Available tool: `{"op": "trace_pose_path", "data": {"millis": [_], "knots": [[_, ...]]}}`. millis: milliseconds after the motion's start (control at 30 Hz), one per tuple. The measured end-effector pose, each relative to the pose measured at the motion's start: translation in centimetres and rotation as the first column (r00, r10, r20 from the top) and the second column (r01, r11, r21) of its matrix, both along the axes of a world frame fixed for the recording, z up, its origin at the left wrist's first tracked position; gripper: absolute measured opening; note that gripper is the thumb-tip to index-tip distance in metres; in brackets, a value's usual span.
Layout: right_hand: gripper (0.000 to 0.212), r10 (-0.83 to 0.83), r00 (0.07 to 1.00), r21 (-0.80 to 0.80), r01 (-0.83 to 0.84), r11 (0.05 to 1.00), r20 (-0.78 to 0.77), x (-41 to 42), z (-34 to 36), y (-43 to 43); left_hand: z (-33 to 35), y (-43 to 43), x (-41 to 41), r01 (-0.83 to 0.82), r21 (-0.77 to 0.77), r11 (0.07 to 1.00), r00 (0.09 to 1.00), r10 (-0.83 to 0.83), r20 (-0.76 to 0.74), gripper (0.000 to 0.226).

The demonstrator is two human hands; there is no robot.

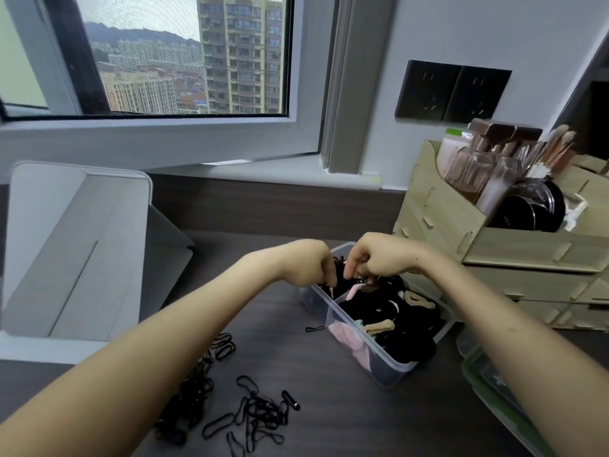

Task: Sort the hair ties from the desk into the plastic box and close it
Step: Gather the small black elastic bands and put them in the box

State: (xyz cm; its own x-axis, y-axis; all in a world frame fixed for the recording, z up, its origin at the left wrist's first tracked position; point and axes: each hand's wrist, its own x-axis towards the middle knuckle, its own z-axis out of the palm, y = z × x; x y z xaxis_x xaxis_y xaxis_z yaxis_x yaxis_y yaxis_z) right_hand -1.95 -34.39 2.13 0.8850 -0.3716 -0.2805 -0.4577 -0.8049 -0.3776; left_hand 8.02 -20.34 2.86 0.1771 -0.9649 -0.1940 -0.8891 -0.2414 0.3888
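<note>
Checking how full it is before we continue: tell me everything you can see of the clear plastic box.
The plastic box is clear, rectangular, round-cornered, open-topped and upright, set at an angle on the dark desk near the wooden organizer. It is nearly full of hair ties, mostly black, some pink and beige. The left hand and right hand dip fingers into its far end; what they hold is unclear.
</note>
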Motion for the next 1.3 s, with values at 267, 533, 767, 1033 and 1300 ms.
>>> {"op": "trace_pose_path", "data": {"millis": [267, 533, 767, 1033, 1300], "knots": [[0.036, -0.116, 0.975, 0.036, 0.111, 0.993, 0.190, 0.0, 0.7, -0.8, 0.1, 0.6, 0.2, -0.046, -0.145, 0.988, 0.999, 0.049, 0.019, 0.053], [0.046, -0.064, 0.997, 0.078, 0.061, 0.995, 0.036, 0.1, -0.2, 0.5, -1.1, 0.1, 0.7, -0.040, -0.130, 0.991, 0.995, 0.051, 0.085, 0.059], [0.043, -0.116, 0.954, 0.113, 0.088, 0.990, 0.277, -0.2, 0.2, 0.0, -2.6, 1.4, 0.7, -0.016, -0.109, 0.994, 0.997, 0.025, 0.079, 0.056], [0.026, -0.076, 0.893, -0.047, 0.108, 0.993, 0.443, -1.4, 0.6, 4.6, -2.4, 3.4, 0.5, -0.056, -0.226, 0.973, 0.996, 0.037, -0.086, 0.061], [0.023, 0.088, 0.969, -0.242, -0.030, 0.970, 0.233, -4.9, -4.1, 14.2, -4.3, 9.1, 2.8, -0.374, -0.412, 0.831, 0.925, 0.302, -0.230, 0.054]]}}
